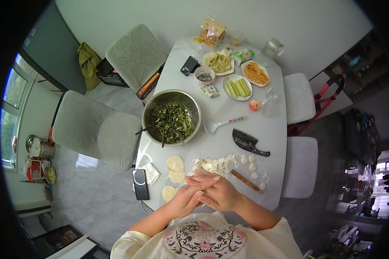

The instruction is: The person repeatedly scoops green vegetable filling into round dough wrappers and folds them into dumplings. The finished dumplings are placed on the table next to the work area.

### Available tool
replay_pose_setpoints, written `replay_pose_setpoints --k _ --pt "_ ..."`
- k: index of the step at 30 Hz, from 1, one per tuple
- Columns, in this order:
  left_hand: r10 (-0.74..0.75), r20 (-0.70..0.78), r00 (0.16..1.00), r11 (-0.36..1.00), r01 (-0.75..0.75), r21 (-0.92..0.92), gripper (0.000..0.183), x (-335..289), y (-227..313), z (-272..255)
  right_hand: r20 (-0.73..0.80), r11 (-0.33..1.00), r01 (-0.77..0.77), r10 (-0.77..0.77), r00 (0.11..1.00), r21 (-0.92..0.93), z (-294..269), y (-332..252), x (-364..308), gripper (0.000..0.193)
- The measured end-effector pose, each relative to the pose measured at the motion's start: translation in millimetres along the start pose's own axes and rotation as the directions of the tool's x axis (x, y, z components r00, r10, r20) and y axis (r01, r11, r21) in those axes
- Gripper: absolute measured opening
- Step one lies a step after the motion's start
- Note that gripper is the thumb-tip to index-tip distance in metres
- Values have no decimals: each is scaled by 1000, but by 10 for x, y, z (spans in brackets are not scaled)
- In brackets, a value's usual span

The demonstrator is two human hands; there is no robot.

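- Left hand point(186, 201) and right hand point(224, 194) press together; I cannot tell what's between.
- Dough rounds point(175, 163) lie just left.
- Flour point(218, 165) lies just beyond, rolling pin point(245, 181) right.

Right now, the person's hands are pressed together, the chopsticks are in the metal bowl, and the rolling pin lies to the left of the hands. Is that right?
Not quite: the rolling pin lies to the right of the hands, as the head view shows. The left hand and right hand are pressed together, and the chopsticks are in the metal bowl.
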State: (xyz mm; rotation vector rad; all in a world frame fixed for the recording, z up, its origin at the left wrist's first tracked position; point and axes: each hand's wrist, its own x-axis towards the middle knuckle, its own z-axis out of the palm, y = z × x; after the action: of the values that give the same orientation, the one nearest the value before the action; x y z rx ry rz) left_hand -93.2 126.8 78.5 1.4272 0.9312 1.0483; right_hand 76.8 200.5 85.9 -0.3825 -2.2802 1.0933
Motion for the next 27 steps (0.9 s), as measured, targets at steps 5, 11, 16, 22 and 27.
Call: replay_pose_setpoints --k 5,11,16,22,27 --pt "-20 33 999 995 24 -101 52 -39 -57 35 -25 990 -53 57 998 134 51 -51 -60 37" --pt "-72 -131 989 971 39 -234 76 6 -6 223 -31 998 -59 59 998 18 0 -39 -154 32" --pt "-81 -295 952 933 -31 -359 89 7 139 433 -301 999 -37 26 953 -33 -46 -123 -118 37" --pt "-206 4 978 974 206 -94 58 -33 246 250 -301 998 -42 24 953 -54 -149 -221 -75 44" --pt "-157 35 987 986 155 68 36 17 431 149 -170 1000 15 -11 985 25 -224 -203 -27 58"
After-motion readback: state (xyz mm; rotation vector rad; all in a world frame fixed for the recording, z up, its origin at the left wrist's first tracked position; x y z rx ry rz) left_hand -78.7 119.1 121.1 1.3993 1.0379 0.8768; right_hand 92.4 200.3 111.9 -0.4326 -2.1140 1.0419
